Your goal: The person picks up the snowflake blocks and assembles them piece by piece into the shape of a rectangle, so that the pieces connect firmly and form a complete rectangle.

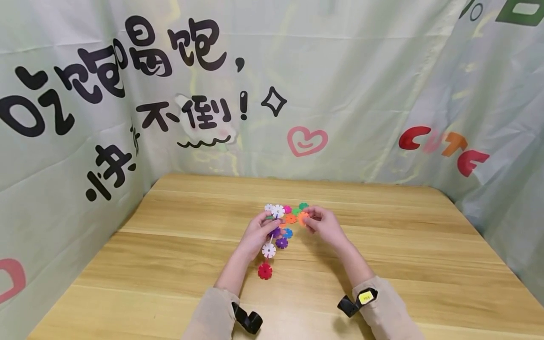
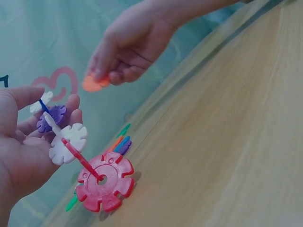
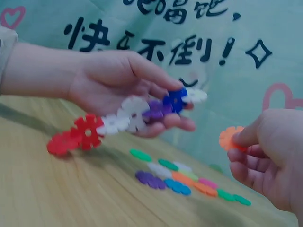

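Observation:
My left hand [image 1: 256, 232] holds a chain of interlocked plastic snowflake discs [image 3: 133, 112]. The chain runs from a red disc [image 2: 106, 187] at its near, lower end through white and purple discs to a blue disc [image 3: 175, 100] and a white disc [image 3: 196, 96] by the fingertips. Between thumb and fingers, my right hand [image 1: 327, 226] pinches a single orange snowflake disc [image 3: 232, 138]. That orange disc is apart from the chain, to the right of its white end. In the left wrist view the orange disc is blurred.
Loose discs lie on the wooden table [image 1: 382, 245] below and beyond the hands, among them a purple disc [image 3: 150, 179], a blue disc [image 3: 177, 186] and a green disc [image 3: 140, 155]. A printed cloth curtain [image 1: 361, 94] surrounds the table's back and sides.

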A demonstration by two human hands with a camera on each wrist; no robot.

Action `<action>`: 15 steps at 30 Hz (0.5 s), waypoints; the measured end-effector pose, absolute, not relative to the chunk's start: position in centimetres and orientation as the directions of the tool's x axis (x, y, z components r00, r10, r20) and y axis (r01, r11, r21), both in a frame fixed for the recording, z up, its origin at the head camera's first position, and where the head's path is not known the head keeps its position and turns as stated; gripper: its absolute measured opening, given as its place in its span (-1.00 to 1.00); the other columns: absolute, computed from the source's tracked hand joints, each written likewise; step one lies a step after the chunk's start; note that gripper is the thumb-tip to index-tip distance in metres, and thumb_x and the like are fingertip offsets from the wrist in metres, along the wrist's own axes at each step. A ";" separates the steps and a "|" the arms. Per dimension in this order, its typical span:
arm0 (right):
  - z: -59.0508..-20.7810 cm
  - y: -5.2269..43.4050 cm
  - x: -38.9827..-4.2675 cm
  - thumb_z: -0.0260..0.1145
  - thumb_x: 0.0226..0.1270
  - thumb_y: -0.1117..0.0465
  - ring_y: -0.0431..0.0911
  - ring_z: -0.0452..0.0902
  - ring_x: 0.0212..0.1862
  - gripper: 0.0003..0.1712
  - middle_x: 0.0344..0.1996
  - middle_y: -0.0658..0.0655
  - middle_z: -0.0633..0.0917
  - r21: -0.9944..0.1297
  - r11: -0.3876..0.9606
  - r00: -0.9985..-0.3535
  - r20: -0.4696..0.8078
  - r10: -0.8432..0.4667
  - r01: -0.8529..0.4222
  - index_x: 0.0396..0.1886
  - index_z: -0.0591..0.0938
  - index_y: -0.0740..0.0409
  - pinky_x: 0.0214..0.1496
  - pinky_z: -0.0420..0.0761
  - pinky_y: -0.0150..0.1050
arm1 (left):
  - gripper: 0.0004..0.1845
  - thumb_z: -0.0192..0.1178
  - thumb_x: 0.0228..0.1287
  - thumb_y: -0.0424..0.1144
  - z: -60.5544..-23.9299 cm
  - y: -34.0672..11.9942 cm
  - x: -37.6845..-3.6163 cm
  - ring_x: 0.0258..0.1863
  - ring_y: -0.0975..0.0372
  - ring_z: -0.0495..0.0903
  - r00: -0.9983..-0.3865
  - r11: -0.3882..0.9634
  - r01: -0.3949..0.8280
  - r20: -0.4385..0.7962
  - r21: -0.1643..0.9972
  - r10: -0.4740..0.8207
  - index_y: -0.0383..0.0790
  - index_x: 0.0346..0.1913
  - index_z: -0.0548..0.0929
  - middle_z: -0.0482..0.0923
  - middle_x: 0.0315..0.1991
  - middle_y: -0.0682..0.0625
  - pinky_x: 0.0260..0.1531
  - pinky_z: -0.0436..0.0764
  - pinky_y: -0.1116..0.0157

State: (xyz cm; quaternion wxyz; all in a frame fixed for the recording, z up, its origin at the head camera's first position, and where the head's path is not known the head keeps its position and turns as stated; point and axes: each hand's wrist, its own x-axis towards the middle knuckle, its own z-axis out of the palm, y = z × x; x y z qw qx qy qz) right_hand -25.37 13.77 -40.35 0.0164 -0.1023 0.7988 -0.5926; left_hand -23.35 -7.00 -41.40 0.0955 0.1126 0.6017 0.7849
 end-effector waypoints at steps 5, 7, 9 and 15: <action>-39.1 12.9 -24.6 0.21 0.24 0.43 -0.13 0.48 -0.50 -0.70 -0.49 0.11 0.56 -0.975 0.161 -0.975 0.125 -0.184 -0.155 -0.02 0.50 0.43 -0.45 0.58 -0.31 | -0.70 0.04 0.31 -0.41 -41.2 -6.9 -23.2 -0.38 0.24 0.65 -0.953 -0.246 -0.032 0.045 0.969 0.300 -0.46 0.05 0.34 0.48 0.02 -0.39 -0.20 0.61 0.33; -38.8 12.6 -24.4 0.21 0.24 0.45 -0.13 0.49 -0.50 -0.70 -0.50 0.10 0.55 -0.978 0.135 -0.974 0.133 -0.183 -0.159 -0.03 0.50 0.45 -0.46 0.58 -0.33 | -0.68 0.04 0.31 -0.41 -41.2 -6.9 -23.2 -0.36 0.24 0.65 -0.950 -0.241 -0.036 0.042 0.970 0.310 -0.47 0.07 0.33 0.46 0.03 -0.41 -0.19 0.61 0.32; -38.8 12.4 -24.4 0.21 0.23 0.45 -0.13 0.49 -0.50 -0.70 -0.50 0.10 0.55 -0.979 0.120 -0.972 0.142 -0.187 -0.166 -0.03 0.49 0.47 -0.45 0.59 -0.31 | -0.67 0.03 0.31 -0.42 -41.1 -6.8 -23.1 -0.36 0.24 0.65 -0.947 -0.244 -0.041 0.040 0.969 0.318 -0.47 0.09 0.33 0.44 0.05 -0.44 -0.20 0.61 0.32; -39.0 12.0 -24.4 0.20 0.25 0.43 -0.19 0.46 -0.52 -0.74 -0.52 0.08 0.56 -0.979 0.101 -0.974 0.159 -0.160 -0.176 -0.08 0.51 0.48 -0.48 0.56 -0.33 | -0.67 -0.01 0.33 -0.44 -41.3 -6.5 -23.2 -0.37 0.26 0.64 -0.942 -0.253 -0.046 0.042 0.967 0.333 -0.49 0.11 0.31 0.39 0.08 -0.47 -0.23 0.62 0.36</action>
